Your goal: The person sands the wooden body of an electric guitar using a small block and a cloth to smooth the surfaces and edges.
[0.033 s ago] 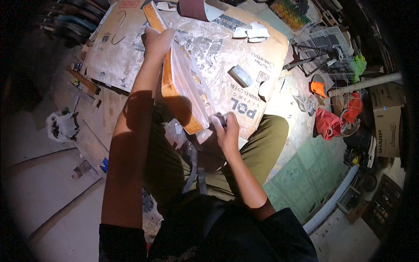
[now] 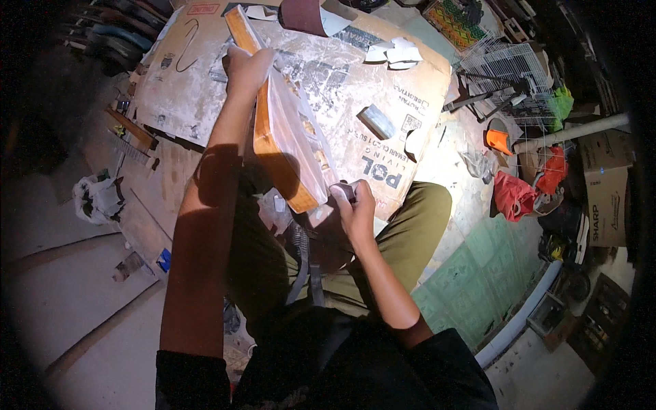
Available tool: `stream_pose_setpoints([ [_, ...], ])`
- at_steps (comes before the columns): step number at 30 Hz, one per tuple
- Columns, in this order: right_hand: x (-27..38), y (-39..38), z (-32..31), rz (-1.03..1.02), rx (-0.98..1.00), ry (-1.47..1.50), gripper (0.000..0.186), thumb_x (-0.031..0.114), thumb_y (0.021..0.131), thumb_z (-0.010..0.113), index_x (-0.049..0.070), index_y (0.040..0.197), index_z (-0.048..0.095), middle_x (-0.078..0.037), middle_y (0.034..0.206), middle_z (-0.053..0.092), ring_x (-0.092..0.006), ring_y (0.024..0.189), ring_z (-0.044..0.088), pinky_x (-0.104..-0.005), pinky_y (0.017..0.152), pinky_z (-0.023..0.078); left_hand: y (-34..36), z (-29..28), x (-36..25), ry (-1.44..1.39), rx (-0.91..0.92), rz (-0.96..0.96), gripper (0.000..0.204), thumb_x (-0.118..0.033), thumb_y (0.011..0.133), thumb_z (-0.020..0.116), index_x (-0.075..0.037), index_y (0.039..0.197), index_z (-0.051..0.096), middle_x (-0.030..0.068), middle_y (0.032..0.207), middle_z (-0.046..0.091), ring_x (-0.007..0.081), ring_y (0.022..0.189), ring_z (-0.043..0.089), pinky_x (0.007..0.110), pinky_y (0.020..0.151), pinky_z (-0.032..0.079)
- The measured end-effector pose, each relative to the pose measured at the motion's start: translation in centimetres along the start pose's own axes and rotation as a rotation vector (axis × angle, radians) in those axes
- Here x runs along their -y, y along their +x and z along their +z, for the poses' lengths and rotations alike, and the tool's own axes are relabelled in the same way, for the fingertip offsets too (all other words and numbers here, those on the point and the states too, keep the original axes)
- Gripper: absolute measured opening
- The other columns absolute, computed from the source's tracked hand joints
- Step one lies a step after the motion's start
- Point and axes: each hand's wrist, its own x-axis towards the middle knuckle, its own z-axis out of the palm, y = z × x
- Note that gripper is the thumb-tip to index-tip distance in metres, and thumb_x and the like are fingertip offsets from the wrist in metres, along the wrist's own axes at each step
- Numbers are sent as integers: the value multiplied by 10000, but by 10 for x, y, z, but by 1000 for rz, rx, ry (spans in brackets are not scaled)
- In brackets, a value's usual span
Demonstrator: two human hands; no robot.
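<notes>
A long wooden piece (image 2: 281, 167) with glossy orange-brown sides and a pale, dusty face with several cutouts lies at a slant before me. My left hand (image 2: 247, 68) is closed around its upper part. Close to its lower end, my right hand (image 2: 357, 208) pinches a small folded piece of dark sandpaper (image 2: 344, 188). The fingers partly cover that piece, and I cannot tell whether it touches the wood. Beneath is a dust-covered cardboard sheet (image 2: 205, 102). A grey rectangular block (image 2: 377, 121) rests on it to the right.
A curled maroon sandpaper sheet (image 2: 301, 17) and torn white paper (image 2: 394, 53) lie at the cardboard's far side. A bent wire hook (image 2: 186, 46) is at left. Rightward are a wire cage (image 2: 509, 72), red cloth (image 2: 514, 196) and cardboard boxes (image 2: 607, 198). A white plastic bag (image 2: 96, 198) sits left.
My right hand and the sandpaper have shifted very slightly, showing more of the sandpaper's edge. The left hand and the wooden piece stay nearly in place.
</notes>
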Motion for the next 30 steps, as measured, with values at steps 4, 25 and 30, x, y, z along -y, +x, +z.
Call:
stream_pose_setpoints([
  [4,22,29,7,-290,-97,-182,326,138,878,719,-10,771,449,-117,717,469,-192,657,459,-342,609,401,11,-2,4,-94,86,-54,665,-239,532,768,150,1029,555,279,1051,633,364,960,650,369,874,519],
  [25,9,8,6,-141,-25,-116,241,134,862,706,-43,868,543,-206,818,515,-388,748,519,-433,676,429,-9,-14,-17,-76,58,-89,645,-189,511,767,131,1027,547,253,996,650,344,909,665,377,825,545],
  [30,8,26,11,-209,-63,-179,266,131,867,714,-31,829,506,-172,786,495,-309,713,490,-383,655,420,-12,-10,-27,-122,113,-144,692,-188,516,762,119,1090,526,242,1020,645,343,917,663,392,817,547],
])
